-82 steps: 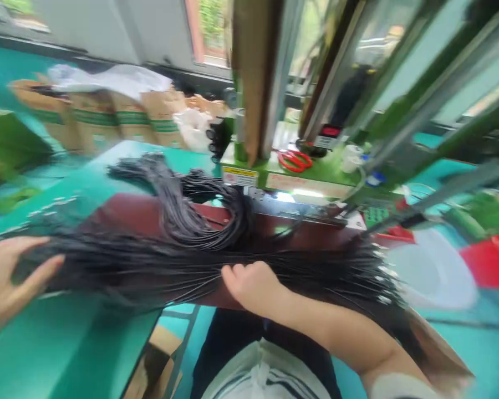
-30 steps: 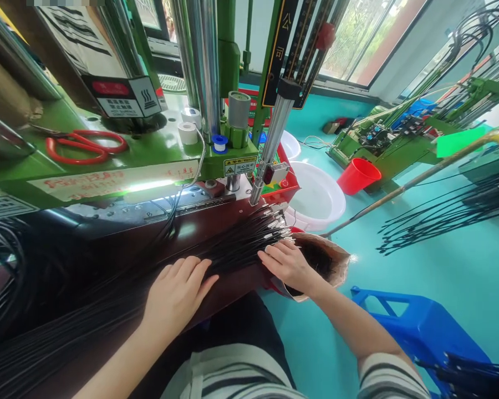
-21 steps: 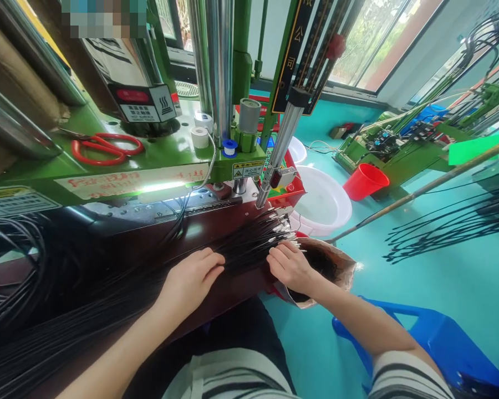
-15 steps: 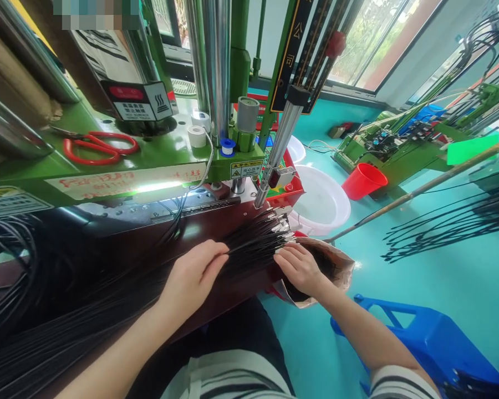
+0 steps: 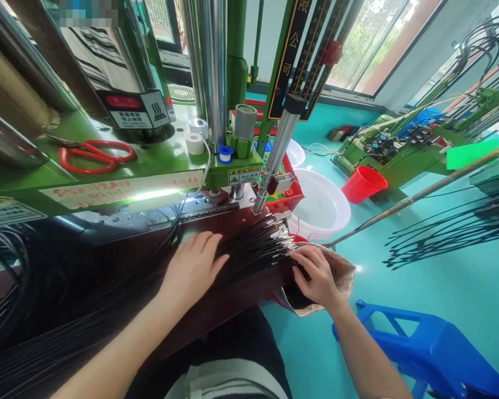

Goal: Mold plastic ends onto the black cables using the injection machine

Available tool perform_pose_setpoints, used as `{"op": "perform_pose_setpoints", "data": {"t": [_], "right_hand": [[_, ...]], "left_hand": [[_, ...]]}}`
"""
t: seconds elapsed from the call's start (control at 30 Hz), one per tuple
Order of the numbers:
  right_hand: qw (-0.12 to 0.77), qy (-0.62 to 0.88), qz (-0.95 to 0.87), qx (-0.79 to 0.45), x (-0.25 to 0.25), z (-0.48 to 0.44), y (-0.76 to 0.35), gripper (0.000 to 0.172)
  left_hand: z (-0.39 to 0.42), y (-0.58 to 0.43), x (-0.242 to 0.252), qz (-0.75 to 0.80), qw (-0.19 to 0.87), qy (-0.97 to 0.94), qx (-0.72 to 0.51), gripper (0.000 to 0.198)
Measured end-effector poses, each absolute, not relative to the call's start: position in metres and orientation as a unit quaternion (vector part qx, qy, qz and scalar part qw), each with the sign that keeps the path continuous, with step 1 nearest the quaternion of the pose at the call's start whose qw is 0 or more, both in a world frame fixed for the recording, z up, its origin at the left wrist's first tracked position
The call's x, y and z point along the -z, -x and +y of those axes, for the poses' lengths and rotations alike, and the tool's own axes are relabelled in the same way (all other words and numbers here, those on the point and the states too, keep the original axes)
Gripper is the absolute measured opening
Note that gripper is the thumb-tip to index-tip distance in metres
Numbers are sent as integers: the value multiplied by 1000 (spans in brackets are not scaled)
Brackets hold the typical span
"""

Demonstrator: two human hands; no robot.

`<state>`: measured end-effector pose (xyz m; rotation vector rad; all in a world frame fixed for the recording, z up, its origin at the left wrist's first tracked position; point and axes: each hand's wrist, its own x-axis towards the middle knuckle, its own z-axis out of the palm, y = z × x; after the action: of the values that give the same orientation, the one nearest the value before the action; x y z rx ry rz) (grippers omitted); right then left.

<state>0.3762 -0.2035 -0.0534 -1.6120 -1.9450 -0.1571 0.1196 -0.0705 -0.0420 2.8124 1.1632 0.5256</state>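
Note:
A thick bundle of thin black cables (image 5: 249,246) lies along the dark red bench top (image 5: 228,313), its silvery ends (image 5: 281,244) gathered at the right. My left hand (image 5: 195,263) rests over the bundle left of those ends, fingers stretched and thumb apart, gripping nothing visible. Close by the tips is my right hand (image 5: 318,277), its fingers bent with a gap to the thumb; nothing shows between them. Under that hand stands an open paper-lined bag (image 5: 345,271) with a dark inside.
A green press (image 5: 158,160) carries red-handled scissors (image 5: 97,155) and tape rolls (image 5: 194,143). Beyond the bench are a white tub (image 5: 322,202) and a red bucket (image 5: 365,184). A blue stool (image 5: 434,338) stands at the lower right. More black cables (image 5: 441,233) hang at the right.
My left hand's fingers have spread from a pinch on the cables and lifted slightly. My right hand has moved right and down from the cable ends, opening its fingers.

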Motion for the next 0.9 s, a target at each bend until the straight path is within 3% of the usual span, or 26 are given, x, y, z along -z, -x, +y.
{"op": "perform_pose_setpoints", "data": {"t": [0.1, 0.23, 0.53, 0.77, 0.9], "right_hand": [[353, 592, -723, 47, 60, -202, -358, 31], [384, 569, -726, 36, 72, -193, -330, 28], [403, 564, -718, 60, 82, -182, -312, 25], [391, 573, -718, 55, 83, -183, -313, 26], [391, 575, -717, 55, 84, -183, -313, 26]], "left_hand": [[-52, -118, 41, 427, 85, -899, -43, 31], [-39, -122, 39, 357, 225, -906, 36, 27], [-50, -113, 33, 323, 137, -936, 3, 26], [-41, -113, 34, 292, 219, -928, 81, 28], [-37, -108, 34, 291, 203, -935, 14, 29]]}}
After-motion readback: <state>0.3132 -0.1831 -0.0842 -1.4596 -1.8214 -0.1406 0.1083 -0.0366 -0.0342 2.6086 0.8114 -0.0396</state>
